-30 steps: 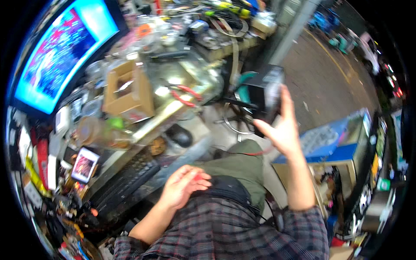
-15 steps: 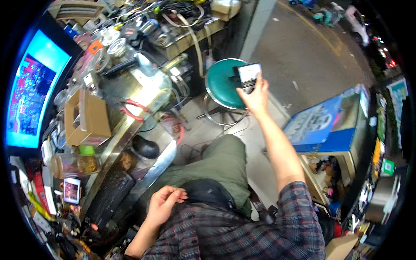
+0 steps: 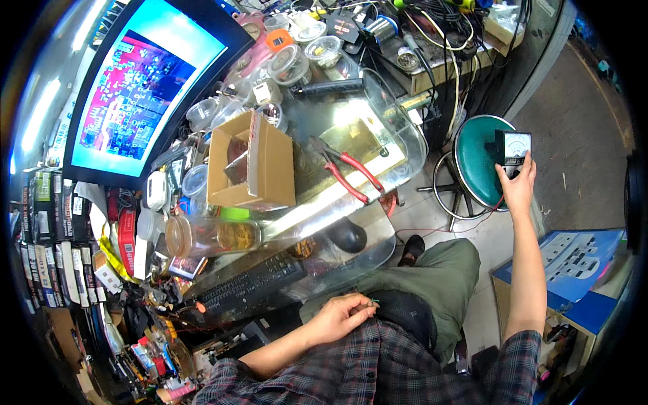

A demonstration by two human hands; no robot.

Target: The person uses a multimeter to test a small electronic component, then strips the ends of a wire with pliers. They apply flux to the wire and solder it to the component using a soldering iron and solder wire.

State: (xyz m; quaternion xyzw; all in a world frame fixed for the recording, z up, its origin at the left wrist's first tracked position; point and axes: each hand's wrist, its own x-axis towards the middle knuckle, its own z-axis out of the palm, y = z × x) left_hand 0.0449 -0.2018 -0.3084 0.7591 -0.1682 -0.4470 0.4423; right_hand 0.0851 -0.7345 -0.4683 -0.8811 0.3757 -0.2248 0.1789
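My right hand (image 3: pixel 518 189) stretches out to the right, its thumb and fingers closed on the sides of a small black analog meter with a white dial (image 3: pixel 517 144). The meter is over, or resting on, the far right part of a round green stool (image 3: pixel 476 162); I cannot tell whether it touches. A thin red wire runs across the floor toward the stool. Close to my lap, my left hand (image 3: pixel 341 317) is pinched. Something tiny and greenish shows at its fingertips, too small to name.
Left of me, a cluttered bench holds red-handled pliers (image 3: pixel 346 169), a cardboard box (image 3: pixel 270 165), a lidded jar (image 3: pixel 212 235) and a lit monitor (image 3: pixel 138 88). A keyboard (image 3: pixel 250 287) and black mouse (image 3: pixel 347 235) lie lower. At right stands a cabinet with a blue top (image 3: pixel 580 270).
The view has swung left, so the bench and monitor show more fully and everything sits farther right. My right hand still grips the meter by the stool; my left stays pinched near my lap.
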